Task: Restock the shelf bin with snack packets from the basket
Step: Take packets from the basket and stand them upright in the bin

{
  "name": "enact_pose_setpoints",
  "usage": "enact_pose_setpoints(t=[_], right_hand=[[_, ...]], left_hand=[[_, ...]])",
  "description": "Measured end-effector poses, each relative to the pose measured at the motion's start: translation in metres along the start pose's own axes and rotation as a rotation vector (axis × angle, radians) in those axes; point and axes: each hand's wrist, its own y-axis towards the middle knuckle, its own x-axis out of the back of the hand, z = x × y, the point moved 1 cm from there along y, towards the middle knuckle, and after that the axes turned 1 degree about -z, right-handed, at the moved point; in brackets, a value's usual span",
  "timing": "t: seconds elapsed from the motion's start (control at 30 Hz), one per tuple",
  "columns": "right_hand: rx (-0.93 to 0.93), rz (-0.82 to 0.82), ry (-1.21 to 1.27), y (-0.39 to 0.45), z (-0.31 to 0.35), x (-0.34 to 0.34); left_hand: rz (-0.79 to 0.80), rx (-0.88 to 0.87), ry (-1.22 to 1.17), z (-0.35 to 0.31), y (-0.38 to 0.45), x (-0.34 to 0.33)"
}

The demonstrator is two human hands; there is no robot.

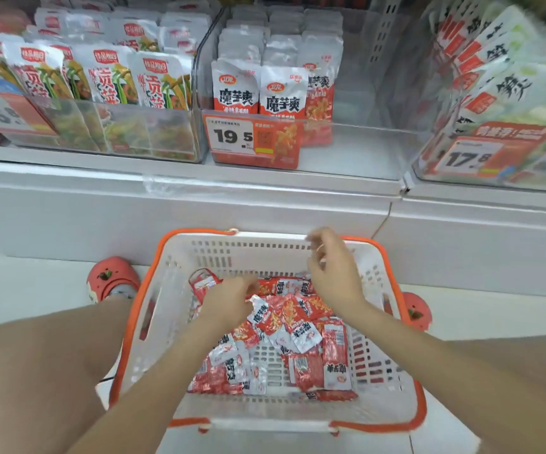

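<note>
Glossy foil pkts (301, 312), plastic basket (392, 388)

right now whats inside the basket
A loose pile of red-and-white snack packets on the basket floor, the left hand reaching among them. Packets beneath the pile are hidden.

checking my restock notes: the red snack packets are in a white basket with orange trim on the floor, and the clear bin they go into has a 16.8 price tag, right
Not quite. The clear bin holding the matching red packets carries a 19.5 price tag, as the head view shows. The rest stands: the red snack packets lie in a white basket with orange trim on the floor.
</note>
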Motion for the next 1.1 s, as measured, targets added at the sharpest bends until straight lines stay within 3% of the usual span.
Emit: enact_pose_setpoints(t=[0.2,0.33,0.5,0.57,0.63,0.77,0.93,1.1], right_hand=[[-0.306,0.518,-0.255,-0.050,-0.098,-0.081],[-0.356,0.712,-0.346,-0.058,-0.127,-0.119],[-0.420,0.926,-0.194,-0.056,-0.133,-0.162],[-0.507,1.006,-0.080,-0.067,-0.130,-0.183],[-0.632,0.960,0.003,-0.085,-0.126,-0.202],[-0.703,0.667,-0.043,-0.100,-0.117,-0.219],[-0.652,0.799,-0.277,-0.112,-0.107,-0.230],[-0.631,0.672,-0.337,-0.114,-0.107,-0.233]], left_hand=[[0.213,0.089,0.192,0.059,-0.003,-0.052],[0.323,0.155,0.221,0.087,0.012,-0.076],[0.471,0.068,0.376,0.101,0.023,-0.107],[0.462,0.070,0.411,0.106,0.020,-0.117],[0.401,0.065,0.438,0.110,0.015,-0.123],[0.390,0.051,0.472,0.123,0.009,-0.128],[0.299,-0.041,0.600,0.131,0.007,-0.124],[0.352,-0.142,0.771,0.138,0.008,-0.116]])
